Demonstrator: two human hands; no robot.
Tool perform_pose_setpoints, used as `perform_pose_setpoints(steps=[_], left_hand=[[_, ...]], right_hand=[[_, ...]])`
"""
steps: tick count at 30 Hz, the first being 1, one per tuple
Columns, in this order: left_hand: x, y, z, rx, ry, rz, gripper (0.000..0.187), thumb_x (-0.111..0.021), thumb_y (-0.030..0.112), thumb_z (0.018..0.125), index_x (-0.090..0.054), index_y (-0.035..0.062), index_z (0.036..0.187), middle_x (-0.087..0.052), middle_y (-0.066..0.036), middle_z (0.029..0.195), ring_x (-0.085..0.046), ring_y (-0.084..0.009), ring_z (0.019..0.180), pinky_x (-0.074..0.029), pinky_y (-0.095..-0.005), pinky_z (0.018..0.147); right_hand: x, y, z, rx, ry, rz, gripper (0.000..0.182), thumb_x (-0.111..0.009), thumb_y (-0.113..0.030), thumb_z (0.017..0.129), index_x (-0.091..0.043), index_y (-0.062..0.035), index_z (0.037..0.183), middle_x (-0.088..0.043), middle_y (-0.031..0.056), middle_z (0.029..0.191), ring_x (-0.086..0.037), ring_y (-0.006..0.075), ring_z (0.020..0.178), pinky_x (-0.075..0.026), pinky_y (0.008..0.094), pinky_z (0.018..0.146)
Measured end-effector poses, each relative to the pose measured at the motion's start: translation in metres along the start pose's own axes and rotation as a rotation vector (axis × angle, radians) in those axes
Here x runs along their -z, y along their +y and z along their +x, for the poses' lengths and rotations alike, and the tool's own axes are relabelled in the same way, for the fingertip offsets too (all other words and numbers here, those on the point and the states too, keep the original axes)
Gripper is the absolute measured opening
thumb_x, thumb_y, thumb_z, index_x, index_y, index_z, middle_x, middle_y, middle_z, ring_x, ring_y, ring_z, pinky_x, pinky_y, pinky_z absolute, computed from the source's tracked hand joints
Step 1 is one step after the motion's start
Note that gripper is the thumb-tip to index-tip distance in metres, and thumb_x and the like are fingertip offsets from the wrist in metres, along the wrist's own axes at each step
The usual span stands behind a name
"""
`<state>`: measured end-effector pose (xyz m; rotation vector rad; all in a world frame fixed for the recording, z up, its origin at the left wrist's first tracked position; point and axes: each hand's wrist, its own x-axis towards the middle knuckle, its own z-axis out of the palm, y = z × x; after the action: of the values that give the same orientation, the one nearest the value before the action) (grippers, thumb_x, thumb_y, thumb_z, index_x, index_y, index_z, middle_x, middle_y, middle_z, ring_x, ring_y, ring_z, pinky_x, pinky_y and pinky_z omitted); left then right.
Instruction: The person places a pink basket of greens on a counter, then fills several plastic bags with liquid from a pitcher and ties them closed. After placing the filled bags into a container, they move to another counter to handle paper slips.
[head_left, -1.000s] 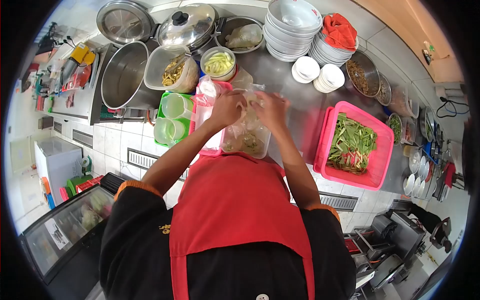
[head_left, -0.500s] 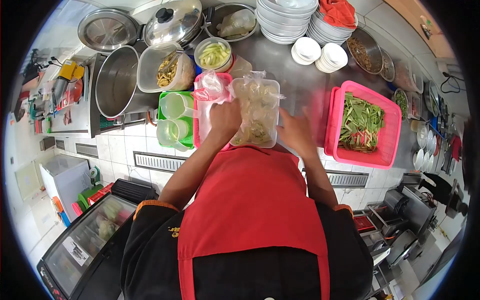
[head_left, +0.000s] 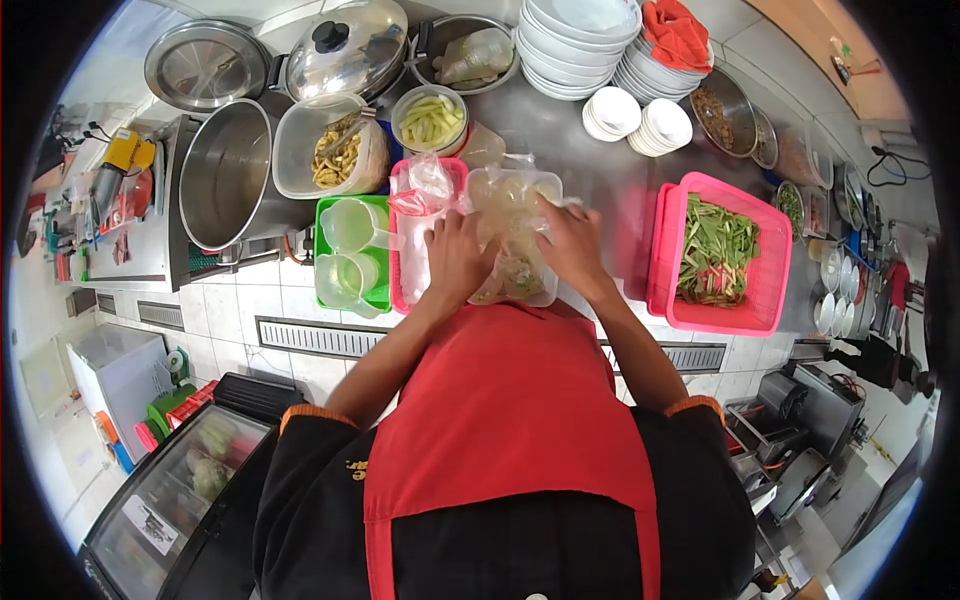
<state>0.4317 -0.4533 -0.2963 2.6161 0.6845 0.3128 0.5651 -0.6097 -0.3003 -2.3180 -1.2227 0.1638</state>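
Note:
A translucent plastic tub [head_left: 552, 290] stands on the counter in front of my apron, filled with small knotted clear plastic bags [head_left: 517, 275] of pale food with green bits. My left hand [head_left: 460, 258] lies over the tub's left side with fingers apart, beside the pink tray. Over the tub's right side is my right hand [head_left: 574, 243], thumb and index finger spread near the bags. Thin clear plastic shows just behind its knuckles. The pink tray [head_left: 412, 275] at the left carries a crumpled clear plastic bag [head_left: 425, 178] at its far end.
Left are a green tray [head_left: 325, 215] with plastic measuring jugs [head_left: 350, 225], a tub of browned food [head_left: 340, 160] and a deep metal pot [head_left: 225, 175]. A pink basket [head_left: 775, 290] of cut greens stands right. White bowls [head_left: 570, 50] are stacked at the back.
My right hand has moved left, from beside the tub to over its right side. My left hand has turned and its fingers have spread. The view has shifted slightly.

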Motion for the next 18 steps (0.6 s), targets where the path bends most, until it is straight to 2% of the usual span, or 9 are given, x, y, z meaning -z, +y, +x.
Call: perform_pose_setpoints(steps=[1, 3, 4, 6, 9, 10, 12, 14, 18], left_hand=[[0.014, 0.000, -0.001, -0.001, 0.000, -0.002, 0.026, -0.063, 0.030, 0.085, -0.070, 0.0053, 0.084, -0.061, -0.015, 0.094, -0.058, -0.0318, 0.090, -0.040, -0.0468, 0.079], [0.052, -0.003, -0.004, 0.281, -0.535, -0.453, 0.035, -0.063, 0.038, 0.088, -0.071, 0.0036, 0.091, -0.067, -0.017, 0.092, -0.065, -0.0330, 0.087, -0.047, -0.0471, 0.076], [0.065, -0.009, -0.013, 0.282, -0.542, -0.458, 0.035, -0.063, 0.038, 0.088, -0.071, 0.0036, 0.091, -0.067, -0.017, 0.092, -0.065, -0.0330, 0.087, -0.047, -0.0471, 0.076], [0.084, -0.020, -0.027, -0.033, -0.767, -0.072, 0.040, -0.056, 0.041, 0.093, -0.068, 0.0037, 0.100, -0.067, -0.020, 0.074, -0.067, -0.0345, 0.072, -0.052, -0.0481, 0.071], [0.081, -0.005, -0.013, -0.060, -0.743, 0.209, 0.038, -0.057, 0.041, 0.092, -0.067, 0.0044, 0.093, -0.067, -0.019, 0.077, -0.067, -0.0340, 0.074, -0.052, -0.0481, 0.069], [0.080, 0.006, -0.001, -0.211, -0.587, 0.111, 0.033, -0.056, 0.037, 0.091, -0.065, 0.0057, 0.086, -0.068, -0.017, 0.077, -0.067, -0.0342, 0.072, -0.051, -0.0481, 0.066], [0.020, 0.012, 0.020, -0.199, -0.383, 0.024, 0.017, -0.060, 0.024, 0.084, -0.061, 0.0067, 0.086, -0.067, -0.014, 0.080, -0.066, -0.0321, 0.075, -0.049, -0.0470, 0.069], [-0.013, 0.015, 0.039, -0.482, -0.173, -0.070, 0.013, -0.065, 0.016, 0.078, -0.061, 0.0087, 0.087, -0.066, -0.011, 0.088, -0.062, -0.0290, 0.086, -0.045, -0.0438, 0.077], [-0.044, 0.014, 0.040, -0.439, -0.297, -0.052, 0.016, -0.068, 0.012, 0.073, -0.062, 0.0100, 0.088, -0.065, -0.007, 0.092, -0.058, -0.0262, 0.095, -0.040, -0.0411, 0.083]], right_hand=[[0.013, -0.004, -0.006, -0.125, 0.034, 0.067, 0.027, -0.068, -0.008, 0.072, -0.068, -0.0112, 0.099, -0.068, 0.0060, 0.098, -0.060, 0.0216, 0.093, -0.037, 0.0386, 0.082], [0.034, -0.001, -0.019, -0.295, -0.063, 0.037, 0.024, -0.067, -0.008, 0.073, -0.068, -0.0112, 0.097, -0.068, 0.0068, 0.096, -0.061, 0.0231, 0.089, -0.037, 0.0391, 0.082], [0.038, 0.000, -0.024, -0.457, -0.162, 0.010, 0.021, -0.066, -0.007, 0.075, -0.069, -0.0112, 0.095, -0.068, 0.0075, 0.093, -0.061, 0.0246, 0.084, -0.037, 0.0397, 0.081], [0.027, 0.003, -0.030, -0.325, -0.139, -0.018, 0.019, -0.065, -0.006, 0.075, -0.069, -0.0107, 0.092, -0.068, 0.0066, 0.093, -0.060, 0.0238, 0.088, -0.037, 0.0394, 0.081], [0.002, -0.005, -0.021, -0.079, -0.053, -0.090, 0.015, -0.064, -0.006, 0.074, -0.070, -0.0096, 0.087, -0.068, 0.0046, 0.094, -0.058, 0.0218, 0.095, -0.036, 0.0384, 0.082], [-0.007, -0.008, -0.016, 0.043, 0.000, -0.131, 0.014, -0.065, -0.006, 0.072, -0.070, -0.0091, 0.085, -0.069, 0.0035, 0.094, -0.057, 0.0205, 0.098, -0.035, 0.0375, 0.083], [-0.023, -0.004, -0.014, 0.017, -0.097, -0.222, 0.017, -0.065, -0.007, 0.072, -0.070, -0.0081, 0.088, -0.067, 0.0041, 0.093, -0.054, 0.0208, 0.100, -0.034, 0.0383, 0.084], [-0.028, -0.008, -0.013, -0.011, -0.195, -0.313, 0.021, -0.064, -0.007, 0.071, -0.071, -0.0071, 0.090, -0.065, 0.0048, 0.092, -0.051, 0.0211, 0.103, -0.034, 0.0390, 0.084], [-0.013, -0.016, -0.013, -0.042, -0.253, -0.357, 0.025, -0.070, -0.019, 0.070, -0.071, -0.0062, 0.091, -0.063, 0.0077, 0.088, -0.049, 0.0228, 0.102, -0.033, 0.0406, 0.084]])
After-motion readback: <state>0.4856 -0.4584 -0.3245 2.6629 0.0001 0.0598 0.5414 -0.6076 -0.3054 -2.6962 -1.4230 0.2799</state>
